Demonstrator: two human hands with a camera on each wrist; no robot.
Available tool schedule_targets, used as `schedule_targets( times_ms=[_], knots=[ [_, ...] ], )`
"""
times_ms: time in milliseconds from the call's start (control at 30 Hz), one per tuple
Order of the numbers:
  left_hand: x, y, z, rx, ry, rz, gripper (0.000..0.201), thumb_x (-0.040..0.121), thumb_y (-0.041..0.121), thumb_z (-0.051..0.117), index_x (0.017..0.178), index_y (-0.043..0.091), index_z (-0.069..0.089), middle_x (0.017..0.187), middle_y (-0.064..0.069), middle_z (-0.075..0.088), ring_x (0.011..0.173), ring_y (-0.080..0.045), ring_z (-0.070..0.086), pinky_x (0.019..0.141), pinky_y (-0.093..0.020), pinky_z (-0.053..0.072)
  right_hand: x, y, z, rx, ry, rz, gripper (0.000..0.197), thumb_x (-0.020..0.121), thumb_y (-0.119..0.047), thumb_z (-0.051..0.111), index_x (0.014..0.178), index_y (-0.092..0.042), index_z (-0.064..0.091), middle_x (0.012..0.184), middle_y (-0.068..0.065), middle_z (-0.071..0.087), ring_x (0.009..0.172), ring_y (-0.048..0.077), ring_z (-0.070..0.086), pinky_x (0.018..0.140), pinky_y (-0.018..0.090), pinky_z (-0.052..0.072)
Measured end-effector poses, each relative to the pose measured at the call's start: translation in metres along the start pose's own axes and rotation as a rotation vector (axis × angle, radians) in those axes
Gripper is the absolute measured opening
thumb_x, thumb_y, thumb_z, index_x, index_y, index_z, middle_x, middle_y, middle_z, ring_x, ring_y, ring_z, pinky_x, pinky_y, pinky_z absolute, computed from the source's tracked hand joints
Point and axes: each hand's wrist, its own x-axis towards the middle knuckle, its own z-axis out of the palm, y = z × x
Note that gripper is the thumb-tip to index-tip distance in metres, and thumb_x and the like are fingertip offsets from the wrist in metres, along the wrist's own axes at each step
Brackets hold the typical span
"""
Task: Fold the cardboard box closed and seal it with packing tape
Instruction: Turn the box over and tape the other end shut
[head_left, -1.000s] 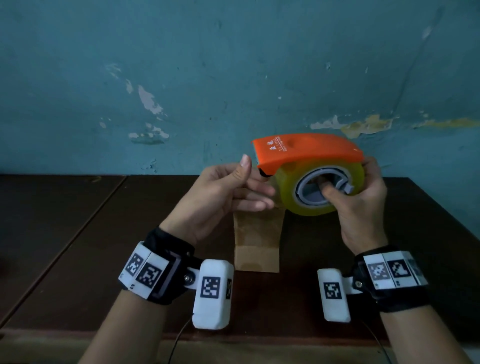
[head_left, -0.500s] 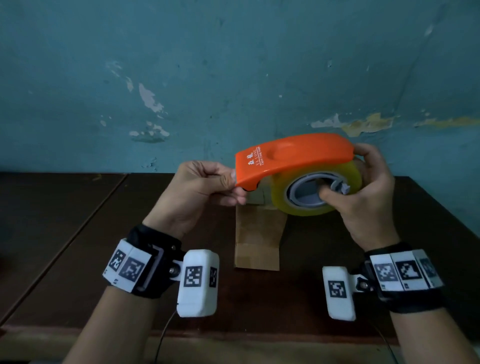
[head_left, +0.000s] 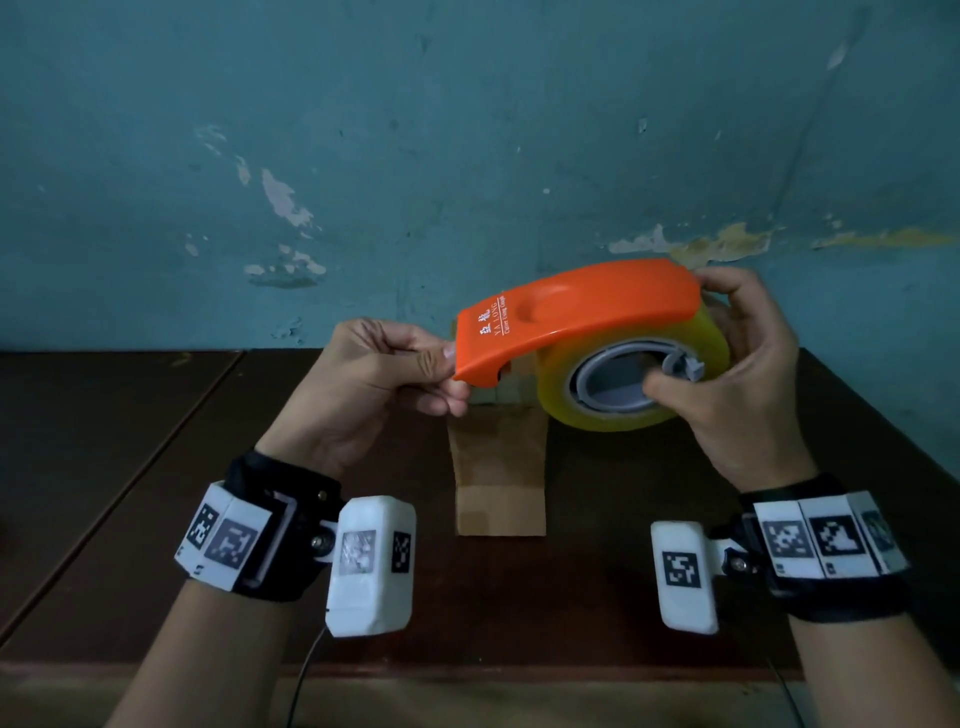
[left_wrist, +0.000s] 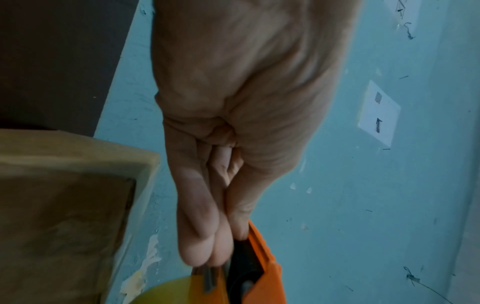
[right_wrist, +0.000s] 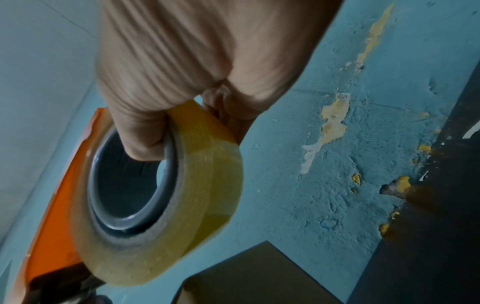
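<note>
Before you runs a dark brown wooden table (head_left: 156, 467), its far edge meeting the wall, with a seam between boards on your left. A small brown cardboard box (head_left: 500, 467) stands directly on it, near the middle.

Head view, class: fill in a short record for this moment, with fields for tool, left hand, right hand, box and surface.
tool: orange plastic tape dispenser with yellowish roll of tape
left hand: left hand pinches the dispenser's front end
right hand: right hand grips the roll, thumb in its grey core
box: brown cardboard box, beneath the dispenser, untaped as far as visible
surface: dark wooden table
</note>
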Motion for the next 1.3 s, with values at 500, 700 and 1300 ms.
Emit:
schedule_targets(
  times_ms=[500, 700, 1300],
  knots=[
    [-0.001, -0.002, -0.03, 0.069, 0.131, 0.033, 0.018, 0.059, 0.025, 0.081, 0.06, 0.008, 0.075, 0.054, -0.008, 0.068, 0.045, -0.014, 0.064, 0.044, -0.015, 0.048, -0.001, 0.005, -0.021, 0.067, 0.073, 0.045, 0.054, 0.062, -0.004, 0.068, 0.109, -0.031, 0.06, 0.09, -0.014, 0.064, 0.083, 0.014, 0.063, 0.079, 0.032, 0.055],
    [-0.003, -0.001, -0.043, 0.078, 0.174, 0.057, 0.014, 0.068, 0.014, 0.076, 0.054, 0.012, 0.074, 0.05, -0.005, 0.065, 0.041, -0.011, 0.061, 0.042, -0.014, 0.046, -0.001, 0.008, -0.038, 0.034, 0.113, 0.069, 0.056, 0.06, 0.009, 0.061, 0.099, -0.031, 0.067, 0.075, -0.018, 0.068, 0.07, 0.008, 0.064, 0.069, 0.025, 0.054],
    [0.002, -0.013, -0.039, 0.081, 0.153, 0.069, 0.016, 0.073, 0.008, 0.071, 0.058, 0.012, 0.076, 0.051, -0.005, 0.066, 0.042, -0.011, 0.061, 0.043, -0.015, 0.046, -0.003, 0.014, -0.053, 0.055, 0.095, 0.06, 0.065, 0.062, 0.013, 0.058, 0.098, -0.04, 0.068, 0.079, -0.021, 0.067, 0.074, 0.004, 0.064, 0.072, 0.021, 0.054]
  ],
)
